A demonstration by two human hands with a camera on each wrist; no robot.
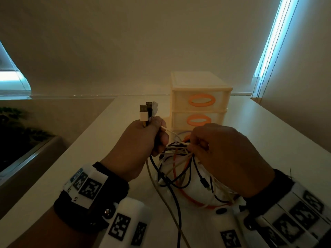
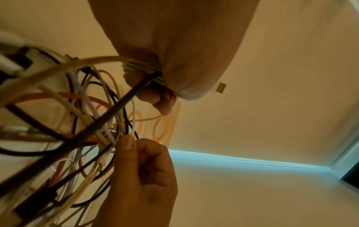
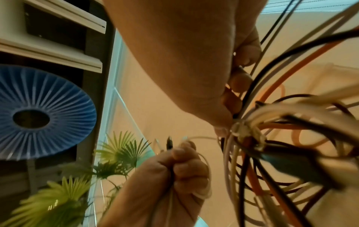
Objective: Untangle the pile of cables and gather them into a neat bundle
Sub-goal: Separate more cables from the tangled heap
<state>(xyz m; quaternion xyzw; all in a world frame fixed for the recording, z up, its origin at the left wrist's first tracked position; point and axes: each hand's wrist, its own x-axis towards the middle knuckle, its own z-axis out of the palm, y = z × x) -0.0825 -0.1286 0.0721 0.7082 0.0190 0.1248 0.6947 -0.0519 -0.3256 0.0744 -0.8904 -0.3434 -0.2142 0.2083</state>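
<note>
Above the white table (image 1: pixel 268 133) hangs a tangle of cables (image 1: pixel 179 167): white, black, beige and one orange (image 1: pixel 189 198). My left hand (image 1: pixel 157 138) grips several cable ends in a fist, their USB plugs (image 1: pixel 147 110) sticking up above it. In the left wrist view that fist (image 2: pixel 155 86) wraps the strands. My right hand (image 1: pixel 198 143) pinches the knot of the tangle (image 1: pixel 180 147) between thumb and fingertips (image 2: pixel 126 142). The right wrist view shows the knot (image 3: pixel 246 132) at my right hand (image 3: pixel 227 116) and my left hand (image 3: pixel 184 169) below. Loose loops trail onto the table.
A cream drawer unit (image 1: pixel 198 86) with orange oval handles stands on the table just behind the hands. Blind cords (image 1: pixel 268 56) hang at the right. A planter (image 1: pixel 16 127) sits low on the left. A blue pleated disc (image 3: pixel 38 113) shows in the right wrist view.
</note>
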